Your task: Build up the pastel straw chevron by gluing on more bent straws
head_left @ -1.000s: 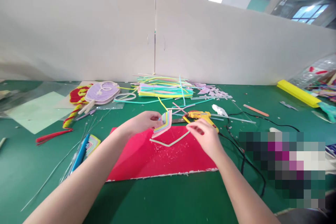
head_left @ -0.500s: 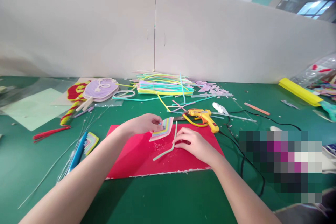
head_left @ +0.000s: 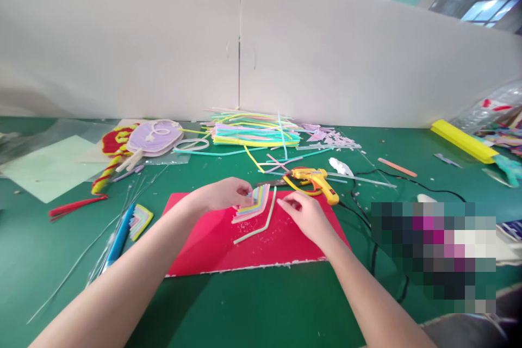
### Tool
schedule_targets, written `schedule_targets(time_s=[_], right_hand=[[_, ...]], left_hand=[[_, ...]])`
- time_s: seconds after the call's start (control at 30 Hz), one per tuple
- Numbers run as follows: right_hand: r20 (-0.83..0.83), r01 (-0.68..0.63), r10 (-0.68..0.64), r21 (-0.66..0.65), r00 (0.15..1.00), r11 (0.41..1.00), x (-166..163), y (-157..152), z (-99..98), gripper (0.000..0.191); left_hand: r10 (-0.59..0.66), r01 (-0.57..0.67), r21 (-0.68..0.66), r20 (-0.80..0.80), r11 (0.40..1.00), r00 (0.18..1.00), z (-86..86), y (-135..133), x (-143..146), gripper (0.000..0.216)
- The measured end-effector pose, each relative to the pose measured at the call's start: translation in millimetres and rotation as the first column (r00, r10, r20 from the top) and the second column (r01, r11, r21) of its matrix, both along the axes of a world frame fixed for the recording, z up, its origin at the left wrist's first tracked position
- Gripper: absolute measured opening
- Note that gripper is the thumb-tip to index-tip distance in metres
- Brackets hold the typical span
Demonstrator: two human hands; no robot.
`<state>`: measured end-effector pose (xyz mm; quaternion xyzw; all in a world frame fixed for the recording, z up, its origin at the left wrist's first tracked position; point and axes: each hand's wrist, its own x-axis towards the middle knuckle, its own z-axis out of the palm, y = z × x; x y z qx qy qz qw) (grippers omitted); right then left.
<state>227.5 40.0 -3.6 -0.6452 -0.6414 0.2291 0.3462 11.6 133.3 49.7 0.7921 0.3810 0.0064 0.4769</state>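
My left hand [head_left: 226, 196] pinches the upper left part of a layered chevron of pastel pipe cleaners [head_left: 259, 204], its bands pink, yellow, lilac and blue. Beneath it lies a red board [head_left: 196, 250] with white crumbs scattered on top. Just right of the chevron rests a single pale green pipe cleaner [head_left: 267, 222], bent at an angle and apart from it. My right hand [head_left: 304, 212] hovers beside the upper arm of this strip, fingers curled loosely and apart, holding nothing that I can see.
Behind the board are a yellow glue gun [head_left: 316, 178], partly hidden scissors [head_left: 271, 182] and a pipe cleaner bundle [head_left: 256, 135]. Left lie a blue-handled tool [head_left: 121, 239], a smaller chevron [head_left: 141, 222] and a lilac fan-shaped piece [head_left: 155, 138]. A black cable [head_left: 424, 185] crosses the right side.
My right hand has let go of the pale green pipe cleaner and moved up and right. The strip now lies slightly closer to the chevron. My left hand has barely moved.
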Motion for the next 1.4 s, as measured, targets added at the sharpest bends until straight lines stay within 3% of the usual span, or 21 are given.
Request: schedule_targets(time_s=[0.17,0.33,0.4,0.53,0.63,0.73,0.83,1.1,1.23,1.4], right_hand=[[0.157,0.094,-0.089,-0.03,0.984,0.995,-22,-5,4.9,0.026],[0.277,0.102,-0.059,-0.144,0.959,0.984,-40,-5,12.0,0.004],[0.261,0.076,-0.021,-0.2,0.965,0.977,-41,-3,12.3,0.004],[0.114,0.031,-0.003,-0.245,0.994,0.969,-38,1,12.6,0.006],[-0.148,-0.012,-0.028,-0.263,0.989,0.965,-29,3,17.1,0.008],[-0.438,-0.101,-0.041,-0.297,0.898,0.95,-18,6,24.2,0.01],[-0.595,-0.169,-0.084,-0.357,0.8,0.919,-6,10,28.9,0.025],[-0.669,-0.23,-0.146,-0.44,0.729,0.868,10,11,19.8,0.023],[-0.668,-0.207,-0.146,-0.419,0.729,0.884,10,8,13.5,0.027],[-0.691,-0.23,-0.103,-0.371,0.715,0.9,5,6,11.5,0.029]], left_hand=[[0.036,-0.037,0.016,0.047,0.999,0.998,9.5,1,-4,0.024],[0.103,-0.101,-0.025,0.086,0.995,0.991,26.7,-2,-8,0.022],[0.125,-0.122,-0.037,0.099,0.992,0.987,30.3,-3,-11,0.021],[0.136,-0.133,-0.033,0.121,0.991,0.983,31.1,0,-16,0.021],[0.132,-0.131,-0.016,0.135,0.991,0.982,29.3,2,-18,0.021],[0.132,-0.132,-0.009,0.124,0.991,0.983,26.8,2,-16,0.021],[0.131,-0.13,-0.015,0.112,0.991,0.985,22.6,0,-10,0.022],[0.136,-0.124,-0.101,0.128,0.987,0.982,2.2,-3,4,0.024],[0.168,-0.146,-0.184,0.111,0.972,0.979,-4.4,-4,9,0.026],[0.162,-0.139,-0.189,0.112,0.972,0.98,-12.9,-5,12,0.028]])
